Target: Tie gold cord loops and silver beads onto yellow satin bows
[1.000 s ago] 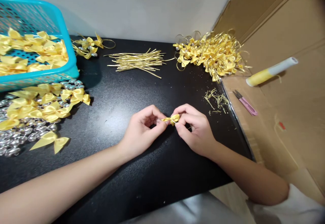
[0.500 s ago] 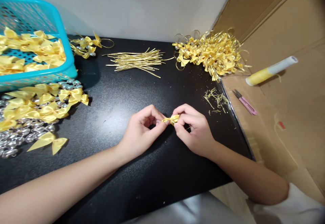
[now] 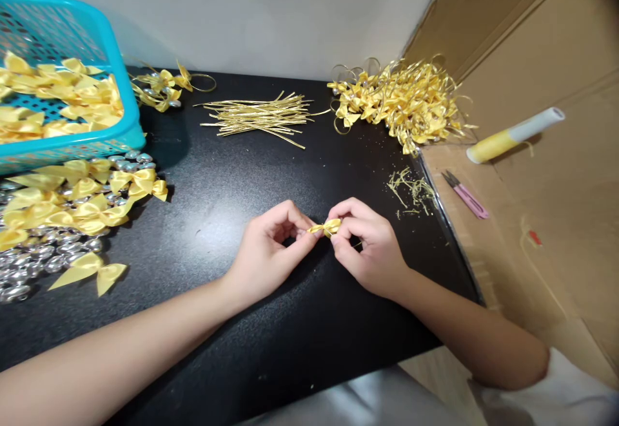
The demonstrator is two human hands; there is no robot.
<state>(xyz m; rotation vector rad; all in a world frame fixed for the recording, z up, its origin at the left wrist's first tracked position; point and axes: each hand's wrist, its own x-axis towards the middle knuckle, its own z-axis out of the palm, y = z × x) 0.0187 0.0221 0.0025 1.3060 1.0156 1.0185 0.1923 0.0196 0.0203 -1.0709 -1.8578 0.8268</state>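
Note:
A small yellow ribbon bow [image 3: 331, 225] is held between both hands, a little above the black table [image 3: 271, 361]. My left hand [image 3: 273, 239] pinches its left end between thumb and fingers. On the other side, my right hand [image 3: 370, 242] is closed on the bow's right part, thumb and fingertips together. A thin gold strand shows at the right fingers, but most of it is hidden behind them. Beyond the hands lies a bundle of gold ties [image 3: 261, 115].
At left stands a turquoise basket [image 3: 123, 78] of yellow bows, with silver beads [image 3: 58, 252] and more bows before it. Finished-looking bows with gold loops [image 3: 406, 100] are heaped at the back right. Gold clippings [image 3: 412, 191], pink thread snips [image 3: 465, 195] and a yellow-white tube [image 3: 515, 135] lie rightward.
Almost nothing differs. Both hands keep the same pinch on the bow, and the whole view has shifted very slightly.

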